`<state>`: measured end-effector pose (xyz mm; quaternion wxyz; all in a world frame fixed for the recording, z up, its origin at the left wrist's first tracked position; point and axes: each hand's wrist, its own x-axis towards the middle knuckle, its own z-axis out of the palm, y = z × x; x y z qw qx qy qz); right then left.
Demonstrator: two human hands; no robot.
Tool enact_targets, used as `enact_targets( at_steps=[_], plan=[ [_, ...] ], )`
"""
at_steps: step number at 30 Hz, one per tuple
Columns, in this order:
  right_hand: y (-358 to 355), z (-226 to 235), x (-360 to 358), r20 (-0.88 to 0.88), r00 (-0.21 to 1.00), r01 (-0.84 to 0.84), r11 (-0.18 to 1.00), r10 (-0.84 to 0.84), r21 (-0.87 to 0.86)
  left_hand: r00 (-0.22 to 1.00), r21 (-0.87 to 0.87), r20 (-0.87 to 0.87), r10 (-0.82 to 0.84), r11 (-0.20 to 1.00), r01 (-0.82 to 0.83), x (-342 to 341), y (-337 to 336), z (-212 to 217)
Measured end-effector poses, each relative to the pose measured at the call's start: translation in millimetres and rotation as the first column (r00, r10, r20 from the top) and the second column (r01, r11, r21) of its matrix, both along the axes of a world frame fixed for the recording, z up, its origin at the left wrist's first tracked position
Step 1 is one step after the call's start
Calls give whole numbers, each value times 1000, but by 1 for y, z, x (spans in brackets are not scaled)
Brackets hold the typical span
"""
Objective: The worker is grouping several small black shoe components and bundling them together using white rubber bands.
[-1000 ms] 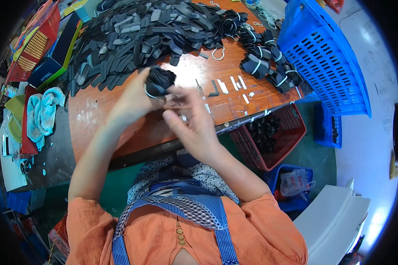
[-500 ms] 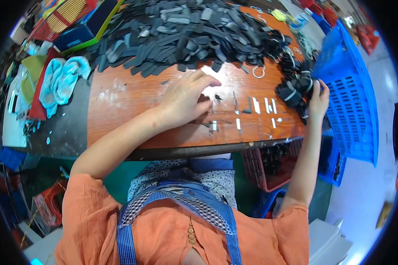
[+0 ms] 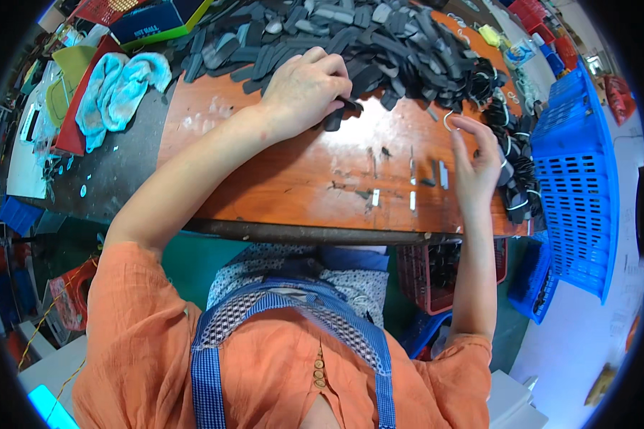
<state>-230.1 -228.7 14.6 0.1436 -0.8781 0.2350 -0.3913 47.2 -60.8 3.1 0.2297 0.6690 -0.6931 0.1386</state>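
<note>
A heap of flat dark grey strips (image 3: 336, 36) with rounded ends covers the far side of the wooden table (image 3: 279, 193). At its near edge, my left hand (image 3: 304, 93) pinches a dark strip (image 3: 352, 106) between thumb and fingers; how many pieces it holds is hidden. My right hand (image 3: 478, 168) is raised over the table's right part, fingers apart, with nothing visible in it. Its fingertips are close to a white elastic loop (image 3: 447, 120); I cannot tell whether they touch. Beside that hand, strip bundles tied with white bands (image 3: 516, 204) line the right edge.
A tall blue plastic basket (image 3: 576, 186) stands right of the bundles. At the left lie a light-blue cloth (image 3: 118, 93) and a dark blue box (image 3: 154, 25). A red crate (image 3: 418, 279) is under the table edge. Small white marks (image 3: 412, 200) dot the tabletop.
My right hand has left the bundles at the right edge and moved inward, toward the white loop. My left hand has gone to the heap and closed on a strip. The view has shifted slightly.
</note>
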Motion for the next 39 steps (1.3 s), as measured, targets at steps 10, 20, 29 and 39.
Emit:
enact_targets(
  at_steps=[10, 20, 29, 39],
  plan=[
    [71, -18, 72, 67, 966, -250, 825, 251, 506, 681, 128, -730, 60, 991, 49, -5, 75, 8],
    [140, -19, 101, -318, 926, -186, 979, 205, 90, 767, 210, -625, 147, 978, -16, 11, 127, 2],
    [150, -12, 114, -278, 914, -159, 891, 296, 425, 938, 198, -346, 3, 978, 69, -14, 136, 1],
    [110, -5, 127, -402, 906, -6, 953, 134, 304, 866, 223, -498, -44, 959, 177, -17, 154, 3]
  ],
)
